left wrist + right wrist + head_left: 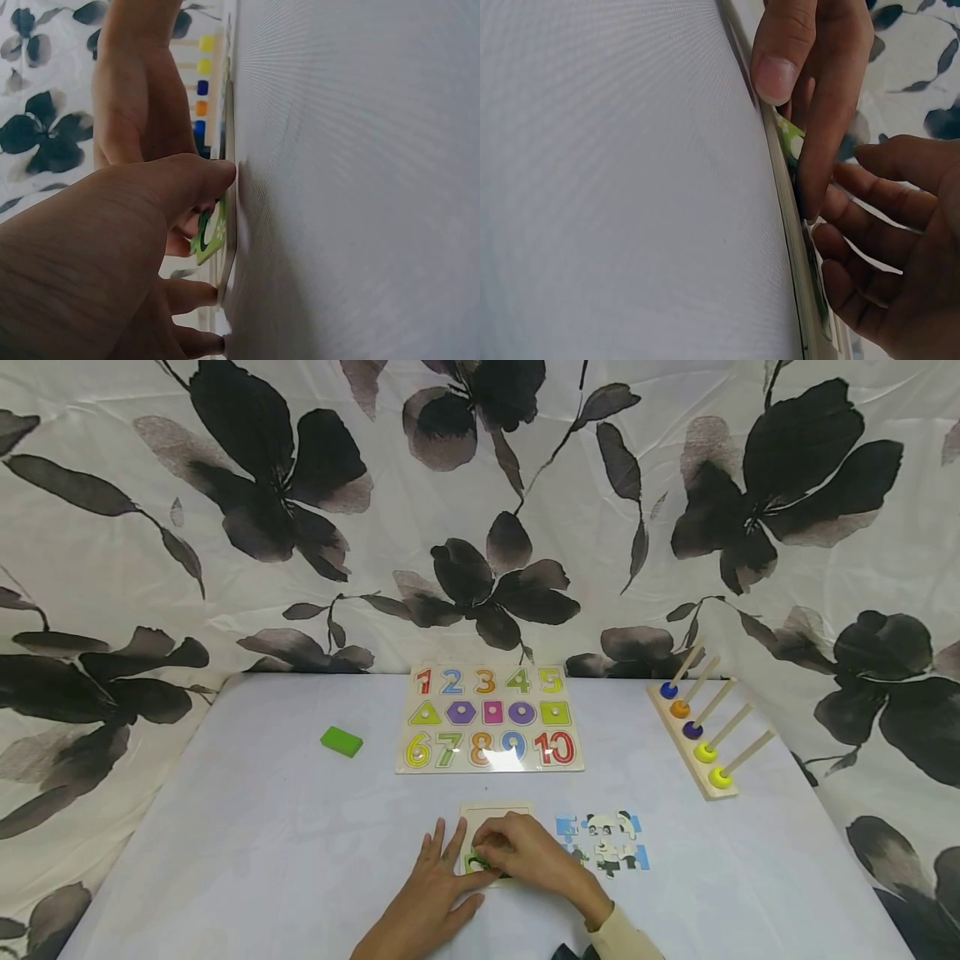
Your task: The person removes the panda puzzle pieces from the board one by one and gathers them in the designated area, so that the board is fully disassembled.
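Note:
My left hand (pixel 435 893) lies over the left and near edge of a small wooden puzzle tray (pixel 495 811). Its fingers are fairly straight and spread, with fingertips touching the tray. Above the tray, the curled fingers of my right hand (pixel 528 856) pinch a green puzzle piece (pixel 213 238) with dark and white parts. That piece stands tilted against the tray in the left wrist view, partly hidden by fingers. In the right wrist view, the left forefinger reaches close beside the right fingertips. Loose panda puzzle pieces (pixel 603 839) lie right of the tray.
A wooden number and shape board (pixel 491 764) lies behind the tray. At the right stands a peg rack (pixel 693 752) with coloured rings. A green block (pixel 341 742) rests on the white table (pixel 247 843) at the left. Flowered cloth (pixel 390 510) hangs behind.

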Demonstrator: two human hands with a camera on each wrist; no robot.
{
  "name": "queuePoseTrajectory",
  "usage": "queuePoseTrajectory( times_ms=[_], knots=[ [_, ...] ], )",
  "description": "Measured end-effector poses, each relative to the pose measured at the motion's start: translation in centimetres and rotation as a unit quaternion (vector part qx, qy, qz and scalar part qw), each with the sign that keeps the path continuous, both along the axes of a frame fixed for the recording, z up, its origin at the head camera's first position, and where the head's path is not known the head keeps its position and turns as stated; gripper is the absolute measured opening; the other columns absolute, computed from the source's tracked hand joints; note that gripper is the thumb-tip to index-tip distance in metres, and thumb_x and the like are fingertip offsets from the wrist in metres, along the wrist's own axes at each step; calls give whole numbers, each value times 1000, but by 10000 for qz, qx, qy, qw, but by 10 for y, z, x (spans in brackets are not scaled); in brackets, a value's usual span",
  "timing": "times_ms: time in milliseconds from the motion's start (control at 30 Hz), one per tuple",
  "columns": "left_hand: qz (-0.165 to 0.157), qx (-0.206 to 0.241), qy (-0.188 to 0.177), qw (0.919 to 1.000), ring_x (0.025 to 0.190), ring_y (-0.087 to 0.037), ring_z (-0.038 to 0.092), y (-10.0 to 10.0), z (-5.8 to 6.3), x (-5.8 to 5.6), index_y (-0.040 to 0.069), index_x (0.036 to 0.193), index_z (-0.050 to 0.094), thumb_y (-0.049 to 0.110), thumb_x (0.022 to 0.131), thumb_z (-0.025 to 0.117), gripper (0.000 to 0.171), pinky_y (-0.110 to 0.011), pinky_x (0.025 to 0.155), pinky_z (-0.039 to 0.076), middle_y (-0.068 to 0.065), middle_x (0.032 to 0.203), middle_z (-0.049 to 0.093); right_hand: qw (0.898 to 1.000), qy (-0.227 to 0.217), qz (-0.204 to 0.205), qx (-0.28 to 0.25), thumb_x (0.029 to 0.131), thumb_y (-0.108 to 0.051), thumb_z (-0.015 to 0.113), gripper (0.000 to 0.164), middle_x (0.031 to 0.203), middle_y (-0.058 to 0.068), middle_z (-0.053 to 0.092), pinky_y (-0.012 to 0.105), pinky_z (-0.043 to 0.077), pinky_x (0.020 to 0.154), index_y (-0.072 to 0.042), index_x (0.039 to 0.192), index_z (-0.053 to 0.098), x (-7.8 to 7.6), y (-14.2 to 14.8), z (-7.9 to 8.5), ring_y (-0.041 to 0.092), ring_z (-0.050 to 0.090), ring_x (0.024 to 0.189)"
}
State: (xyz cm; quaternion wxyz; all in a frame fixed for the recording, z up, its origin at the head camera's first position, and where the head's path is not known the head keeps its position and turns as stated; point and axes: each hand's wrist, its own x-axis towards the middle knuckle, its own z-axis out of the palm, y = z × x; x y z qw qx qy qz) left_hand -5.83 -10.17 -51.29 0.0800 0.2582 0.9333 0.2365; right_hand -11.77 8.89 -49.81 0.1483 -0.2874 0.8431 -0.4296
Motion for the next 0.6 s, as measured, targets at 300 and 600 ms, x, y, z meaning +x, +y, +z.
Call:
queuePoseTrajectory(
  times_ms=[300, 600],
  knots=[
    [-27, -87, 104, 9999, 138, -57, 8, 0, 1, 1, 31, 122, 67, 30, 93, 61, 30, -70, 106, 17, -28, 152, 25, 9988, -260, 167, -374, 88, -8, 66, 11, 89, -3, 68, 21, 51, 77, -9, 99, 70, -1, -1, -1, 0, 60, 81],
    [-49, -40, 155, 9999, 138, -57, 9, -1, 0, 2, 25, 118, 70, 30, 92, 62, 28, -69, 107, 17, -27, 153, 22, 9952, -561, 402, -687, 86, -1, 66, 25, 90, 0, 66, 20, 50, 73, -12, 108, 70, 1, 0, -1, 2, 56, 78]
  ],
)
